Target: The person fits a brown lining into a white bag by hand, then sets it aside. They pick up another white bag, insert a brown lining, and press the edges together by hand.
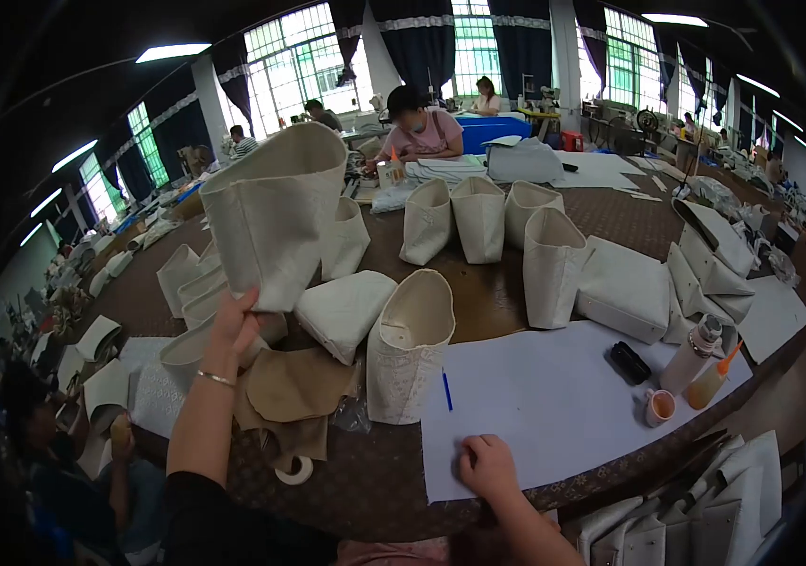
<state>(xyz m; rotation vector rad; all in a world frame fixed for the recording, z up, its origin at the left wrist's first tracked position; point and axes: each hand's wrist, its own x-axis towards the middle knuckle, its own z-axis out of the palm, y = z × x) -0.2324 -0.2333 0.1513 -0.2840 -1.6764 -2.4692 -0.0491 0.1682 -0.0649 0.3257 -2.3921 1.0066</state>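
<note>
My left hand [236,324] is closed on the lower edge of a large white bag body [276,222], lifted above the table with its opening up. My right hand [486,464] rests on the white sheet [535,396] near the table's front edge, fingers curled; whether anything is in them is hidden. Between the hands stands an upright white bag body [410,349] with an open top. Another white piece [344,311] lies tilted behind it. A blue pen [447,390] lies on the sheet.
Brown pieces [299,385] and a tape roll [294,470] lie front left. A bottle [691,354], a glue bottle [713,379], a cup [660,407] and a black case [629,362] stand or lie right. More bags [554,269] stand behind. A co-worker [419,129] sits across; another person is at left.
</note>
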